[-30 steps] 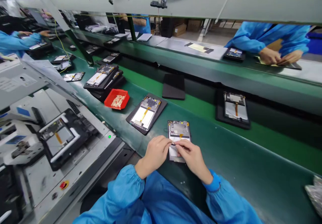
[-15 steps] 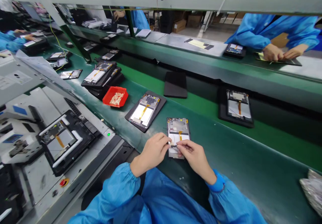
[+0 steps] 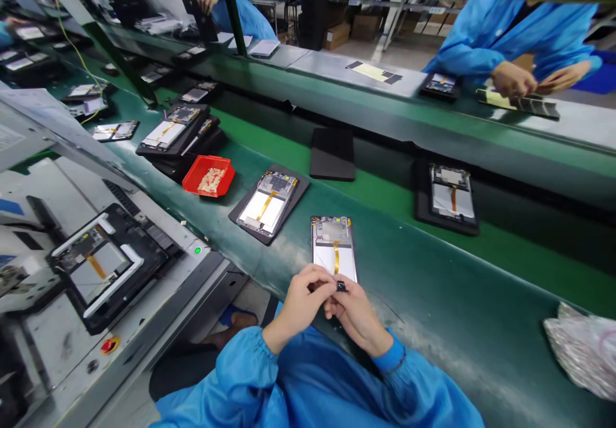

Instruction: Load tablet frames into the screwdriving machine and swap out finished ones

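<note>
My right hand (image 3: 357, 319) pinches a small black part (image 3: 341, 285) between thumb and fingers, just over the near end of an opened tablet (image 3: 333, 230). Fingers closed, my left hand (image 3: 304, 299) meets it from the left; what it pinches is too small to make out. A thin dark wire runs up from the fingertips across the tablet's white battery, and another thin wire (image 3: 389, 309) trails off to the right. The tablet lies on the green bench with its circuit board at the far end and an orange ribbon cable (image 3: 336, 258) down the middle. My hands cover its near end.
Left of the tablet, another opened tablet (image 3: 266, 203) rests on a black pad. Beyond are a red bin (image 3: 192, 178) of small pale pieces and stacked tablets (image 3: 176, 123). A machine (image 3: 158, 287) stands at left, a silvery bag (image 3: 582, 351) at right. A co-worker's hands (image 3: 517, 81) work opposite.
Both hands have drawn back toward my body, bringing the small black part off the battery to the tablet's near edge. My view has shifted slightly.
</note>
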The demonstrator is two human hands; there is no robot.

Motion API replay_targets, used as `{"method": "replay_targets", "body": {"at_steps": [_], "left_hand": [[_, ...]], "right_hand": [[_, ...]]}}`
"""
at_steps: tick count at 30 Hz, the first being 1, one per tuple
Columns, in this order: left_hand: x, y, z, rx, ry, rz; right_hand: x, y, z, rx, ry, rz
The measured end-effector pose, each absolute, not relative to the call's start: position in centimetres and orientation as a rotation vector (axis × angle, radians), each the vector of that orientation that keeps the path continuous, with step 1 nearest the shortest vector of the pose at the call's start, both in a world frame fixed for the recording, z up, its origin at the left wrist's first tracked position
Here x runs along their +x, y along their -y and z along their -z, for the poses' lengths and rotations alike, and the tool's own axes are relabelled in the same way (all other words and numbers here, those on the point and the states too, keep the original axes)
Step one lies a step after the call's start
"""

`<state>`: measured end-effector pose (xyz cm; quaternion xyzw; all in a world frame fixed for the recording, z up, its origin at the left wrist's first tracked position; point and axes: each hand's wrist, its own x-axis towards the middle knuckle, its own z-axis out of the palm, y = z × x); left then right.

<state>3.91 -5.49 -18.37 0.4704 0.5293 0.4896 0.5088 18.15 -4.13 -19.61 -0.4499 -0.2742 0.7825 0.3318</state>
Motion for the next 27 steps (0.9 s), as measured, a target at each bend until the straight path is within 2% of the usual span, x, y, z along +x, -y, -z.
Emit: {"method": "replay_targets", "body": {"at_steps": [2, 5, 10, 13, 19, 27], "left_hand": [[3.4, 5.3, 18.2, 1.178, -1.317, -1.123], [2.8, 5.1, 18.5, 1.173, -1.440, -1.028], [3.4, 4.9, 19.4, 1.120, -1.442, -0.926], [3.4, 4.9, 19.4, 1.169, -1.433, -0.906], [0.5, 6.7, 20.2, 1.457, -1.661, -1.113], [1.0, 9.5, 22.5, 1.648, -1.632, -1.116]], "right_hand": [[18.9, 4.2, 19.8, -1.279, 0.962, -1.873], [20.7, 4.2, 19.7, -1.351, 1.437, -1.406], [22.0, 4.5, 19.6, -1.173, 1.960, -0.856], [22.4, 4.4, 19.7, -1.130, 2.067, -0.761], [25.0, 4.0, 21.0, -1.108, 2.182, -0.774], [25.3, 4.1, 23.1, -1.019, 2.271, -0.674]]}}
